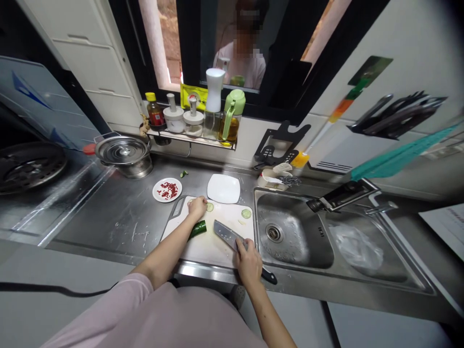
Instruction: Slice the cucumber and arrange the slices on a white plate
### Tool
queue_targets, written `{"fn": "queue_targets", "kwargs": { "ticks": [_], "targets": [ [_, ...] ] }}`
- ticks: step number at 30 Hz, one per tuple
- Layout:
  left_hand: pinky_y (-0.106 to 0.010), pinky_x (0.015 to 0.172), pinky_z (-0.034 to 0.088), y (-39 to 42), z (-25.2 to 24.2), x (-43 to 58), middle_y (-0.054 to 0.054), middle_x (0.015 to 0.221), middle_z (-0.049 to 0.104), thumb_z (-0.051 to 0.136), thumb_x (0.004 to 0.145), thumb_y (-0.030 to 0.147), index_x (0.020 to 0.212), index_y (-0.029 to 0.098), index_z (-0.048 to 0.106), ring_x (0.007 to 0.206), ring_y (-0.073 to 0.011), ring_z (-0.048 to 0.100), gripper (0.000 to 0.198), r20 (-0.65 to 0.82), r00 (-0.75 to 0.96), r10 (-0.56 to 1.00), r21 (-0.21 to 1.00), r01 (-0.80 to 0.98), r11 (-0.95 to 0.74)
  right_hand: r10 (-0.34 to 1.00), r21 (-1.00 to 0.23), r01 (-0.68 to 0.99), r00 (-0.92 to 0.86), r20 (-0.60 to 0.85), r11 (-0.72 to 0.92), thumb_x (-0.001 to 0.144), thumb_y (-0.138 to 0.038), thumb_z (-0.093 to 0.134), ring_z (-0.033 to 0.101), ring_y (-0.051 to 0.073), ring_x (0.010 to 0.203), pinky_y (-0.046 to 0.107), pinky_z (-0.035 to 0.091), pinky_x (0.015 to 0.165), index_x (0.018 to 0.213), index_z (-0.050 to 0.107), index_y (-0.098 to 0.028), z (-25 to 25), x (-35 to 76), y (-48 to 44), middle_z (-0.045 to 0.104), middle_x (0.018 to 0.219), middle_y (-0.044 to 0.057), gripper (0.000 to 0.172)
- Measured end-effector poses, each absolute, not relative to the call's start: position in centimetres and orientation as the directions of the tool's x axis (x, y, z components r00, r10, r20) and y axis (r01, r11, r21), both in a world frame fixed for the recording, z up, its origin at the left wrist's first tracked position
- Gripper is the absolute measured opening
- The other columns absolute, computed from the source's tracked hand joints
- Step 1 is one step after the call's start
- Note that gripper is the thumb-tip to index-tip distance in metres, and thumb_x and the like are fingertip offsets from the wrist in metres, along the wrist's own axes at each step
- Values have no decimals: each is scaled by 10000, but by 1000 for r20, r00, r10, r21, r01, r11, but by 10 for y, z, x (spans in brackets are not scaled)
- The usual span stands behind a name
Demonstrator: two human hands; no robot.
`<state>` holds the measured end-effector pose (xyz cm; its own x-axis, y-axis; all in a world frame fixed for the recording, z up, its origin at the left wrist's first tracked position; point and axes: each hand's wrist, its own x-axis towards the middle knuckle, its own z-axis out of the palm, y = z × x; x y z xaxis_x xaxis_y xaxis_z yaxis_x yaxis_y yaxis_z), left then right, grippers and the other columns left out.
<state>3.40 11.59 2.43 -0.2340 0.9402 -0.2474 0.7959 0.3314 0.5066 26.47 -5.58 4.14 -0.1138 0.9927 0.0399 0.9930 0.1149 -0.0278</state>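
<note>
My right hand (249, 261) grips a kitchen knife (226, 234) near where the blade meets its black handle, with the blade lying low over the white cutting board (217, 256). On the upper left of the board, my left hand (197, 208) has its fingers drawn together at a pale cucumber slice (210, 207). A dark green piece of cucumber (198, 228) lies below that hand, its left end hidden behind my forearm. Another cucumber slice (246, 213) rests near the board's right edge.
Behind the board are a white plate (224, 188) and a small dish (157, 192) of chopped red bits. To the right is the sink (297, 241); a lidded steel pot (134, 164) stands left. A condiment shelf (195, 137) hangs above the counter.
</note>
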Motion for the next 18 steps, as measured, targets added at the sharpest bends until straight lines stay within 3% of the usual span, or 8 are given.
{"fn": "queue_targets", "kwargs": {
  "ticks": [5, 12, 18],
  "targets": [
    [-386, 908, 375, 115, 21, 34, -79, 925, 732, 583, 753, 161, 881, 222, 707, 950, -248, 634, 189, -187, -206, 961, 498, 823, 273, 994, -58, 993, -103, 36, 105, 846, -163, 553, 573, 172, 862, 278, 404, 769, 1264, 616, -276, 39, 266, -56, 566, 1188, 101, 437],
    [-380, 884, 404, 111, 17, 36, -112, 961, 716, 553, 787, 201, 806, 219, 745, 983, -256, 604, 194, -95, -215, 972, 472, 850, 234, 995, -115, 990, -82, 50, 87, 857, -169, 541, 570, 169, 867, 271, 408, 762, 1261, 618, -269, 37, 265, -55, 556, 1189, 98, 423],
    [-330, 851, 444, 96, 25, 23, -61, 995, 701, 575, 788, 252, 957, 235, 724, 948, -210, 608, 225, -93, -378, 921, 688, 645, 334, 999, -184, 983, -15, 30, 20, 848, -154, 550, 561, 144, 801, 249, 389, 700, 1241, 627, -256, 38, 261, -52, 545, 1141, 76, 413]
  ]
}}
